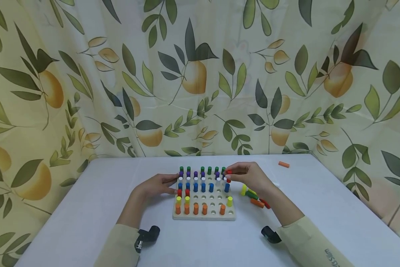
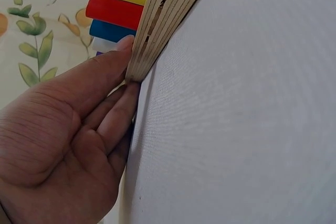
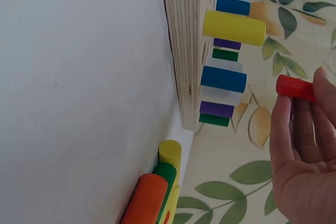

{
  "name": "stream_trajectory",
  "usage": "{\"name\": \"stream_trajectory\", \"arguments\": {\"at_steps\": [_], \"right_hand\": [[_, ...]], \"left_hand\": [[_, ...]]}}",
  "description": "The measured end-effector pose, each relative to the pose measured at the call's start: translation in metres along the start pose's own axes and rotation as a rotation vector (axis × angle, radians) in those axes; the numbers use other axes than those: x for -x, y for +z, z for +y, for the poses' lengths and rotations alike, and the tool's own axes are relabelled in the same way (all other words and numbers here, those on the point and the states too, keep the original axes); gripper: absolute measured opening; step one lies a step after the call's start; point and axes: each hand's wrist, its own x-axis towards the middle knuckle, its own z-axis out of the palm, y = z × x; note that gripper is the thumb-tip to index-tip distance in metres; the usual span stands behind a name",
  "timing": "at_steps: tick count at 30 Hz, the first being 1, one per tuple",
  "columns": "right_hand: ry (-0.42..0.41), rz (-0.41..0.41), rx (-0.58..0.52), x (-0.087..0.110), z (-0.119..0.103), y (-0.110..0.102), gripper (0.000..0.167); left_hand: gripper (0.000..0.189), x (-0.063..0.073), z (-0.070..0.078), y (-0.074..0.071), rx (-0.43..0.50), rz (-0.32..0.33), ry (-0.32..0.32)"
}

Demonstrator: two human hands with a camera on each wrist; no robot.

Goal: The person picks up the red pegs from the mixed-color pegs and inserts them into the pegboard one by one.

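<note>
A wooden pegboard [image 1: 203, 217] stands on the table with rows of coloured pegs in its holes. My left hand [image 1: 156, 185] rests against the board's left side. In the left wrist view, the thumb [image 2: 124, 46] touches its edge beside the pegs, with the extended fingers lower at the corner. Over the right side of the board, my right hand [image 1: 250, 176] pinches a red peg [image 3: 294, 87] between thumb and fingers. The right wrist view shows this peg held tilted, apart from the board. Nearest below it are blue [image 3: 223, 79], purple and green pegs standing in their holes.
Right of the board, loose pegs lie together: yellow [image 1: 243, 190], green [image 1: 251, 194], orange [image 1: 257, 203] and red [image 1: 265, 203]. A lone orange peg [image 1: 284, 164] lies farther back on the white table [image 1: 200, 244]. A leaf-patterned curtain [image 1: 200, 111] hangs behind the table.
</note>
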Motion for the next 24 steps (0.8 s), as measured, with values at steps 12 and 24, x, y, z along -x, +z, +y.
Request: {"name": "stream_trajectory", "arguments": {"at_steps": [12, 24], "right_hand": [[-0.034, -0.028, -0.022, 0.0, -0.008, 0.008, 0.028], [-0.045, -0.068, -0.041, -0.001, -0.009, 0.022, 0.026]], "left_hand": [[0.069, -0.001, -0.001, 0.002, -0.004, 0.014, -0.004], [0.069, -0.002, 0.0, 0.003, -0.034, 0.018, -0.005]]}}
